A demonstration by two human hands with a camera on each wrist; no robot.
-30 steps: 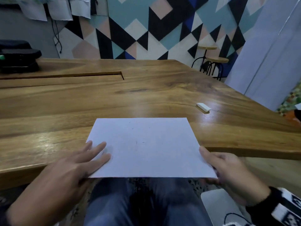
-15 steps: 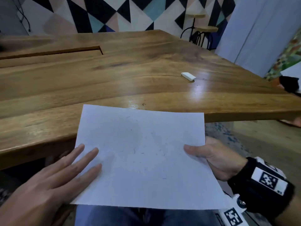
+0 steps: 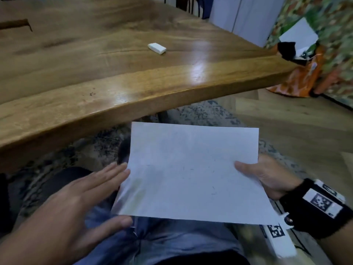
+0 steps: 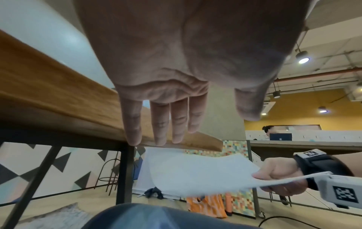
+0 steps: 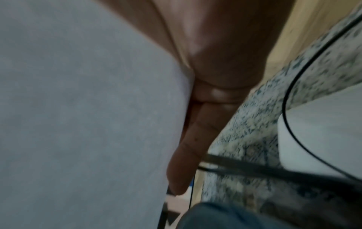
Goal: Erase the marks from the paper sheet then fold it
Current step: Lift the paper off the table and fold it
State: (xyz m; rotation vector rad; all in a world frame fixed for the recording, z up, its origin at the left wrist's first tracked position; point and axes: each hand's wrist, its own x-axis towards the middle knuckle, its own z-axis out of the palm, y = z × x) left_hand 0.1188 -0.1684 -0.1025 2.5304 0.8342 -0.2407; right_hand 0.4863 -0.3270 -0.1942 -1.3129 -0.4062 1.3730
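The white paper sheet (image 3: 191, 173) hangs in the air over my lap, off the table, with faint pencil marks (image 3: 213, 190) on its right half. My right hand (image 3: 248, 169) pinches its right edge, thumb on top and fingers underneath (image 5: 195, 139). My left hand (image 3: 114, 184) is spread with straight fingers beside the sheet's left edge and holds nothing; from the left wrist its fingers (image 4: 166, 124) sit above the paper (image 4: 195, 175). Whether it touches the sheet I cannot tell. A white eraser (image 3: 157, 48) lies on the wooden table (image 3: 95, 88), beyond both hands.
The table's thick front edge runs across just beyond the sheet. My knees in jeans (image 3: 162, 241) are under the paper, over a patterned rug (image 3: 200, 113). An orange bag (image 3: 298, 79) sits on the floor at the right. A dark table leg (image 4: 123, 175) stands nearby.
The sheet has come off the table toward my lap, carried by my right hand. My left hand slid off its surface to the left edge. The view has tilted downward.
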